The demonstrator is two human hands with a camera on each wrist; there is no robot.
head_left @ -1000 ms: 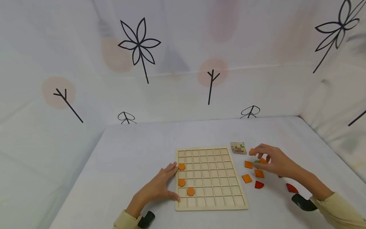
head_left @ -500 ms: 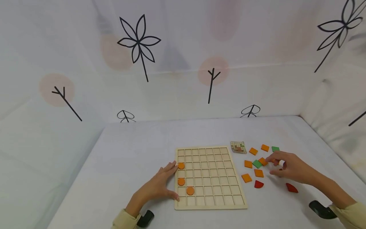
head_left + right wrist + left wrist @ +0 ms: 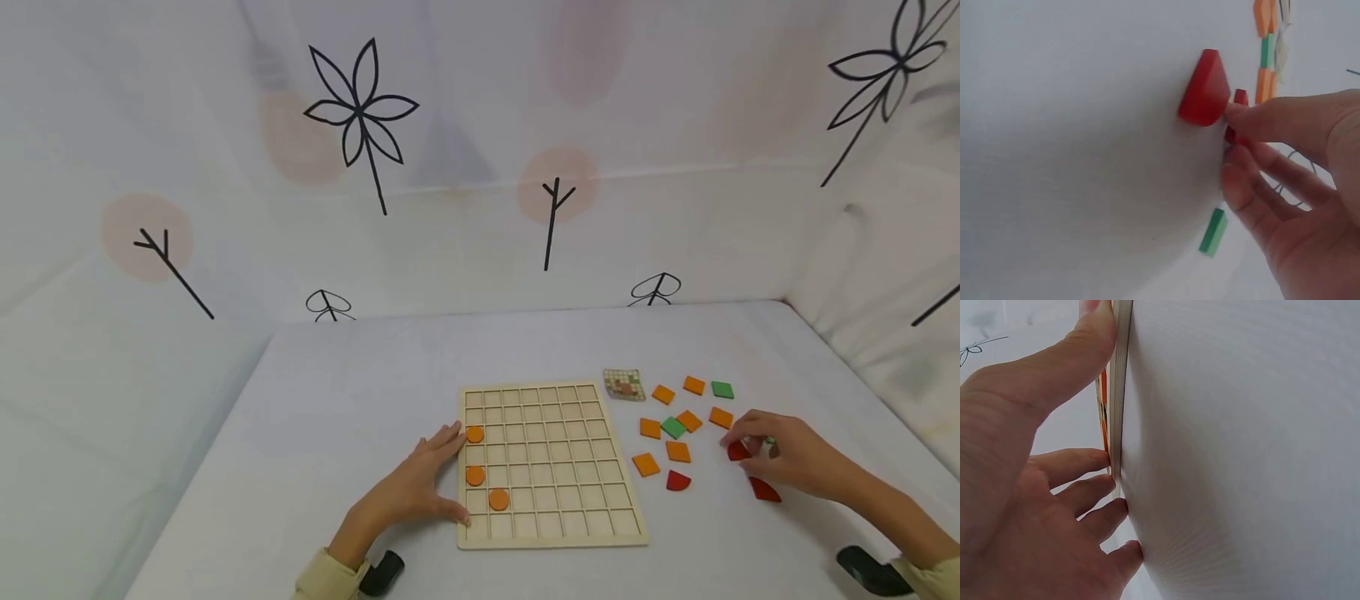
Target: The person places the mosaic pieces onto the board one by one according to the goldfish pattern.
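Observation:
A pale wooden grid board (image 3: pixel 558 492) lies flat on the table, with orange discs (image 3: pixel 498 500) in three of its left-hand cells. My left hand (image 3: pixel 420 483) rests along the board's left edge, thumb and fingers spread; in the left wrist view the fingertips touch the board's side (image 3: pixel 1120 381). At the right, my right hand (image 3: pixel 795 454) pinches a red rounded wedge (image 3: pixel 738 451) between thumb and fingertips, at table level. A second red wedge (image 3: pixel 1207 90) lies close beside the thumb. A green piece (image 3: pixel 1213 232) shows below the fingers in the right wrist view.
Several orange squares (image 3: pixel 678 452) and two green pieces (image 3: pixel 722 389) are scattered right of the board, with another red wedge (image 3: pixel 678 481) among them. A small patterned card (image 3: pixel 624 384) lies by the board's top right corner. White printed cloth (image 3: pixel 465 250) stands behind the table.
My right hand has moved right and toward me, off the orange and green pieces, to a red wedge that it now pinches. The left hand and board stay put.

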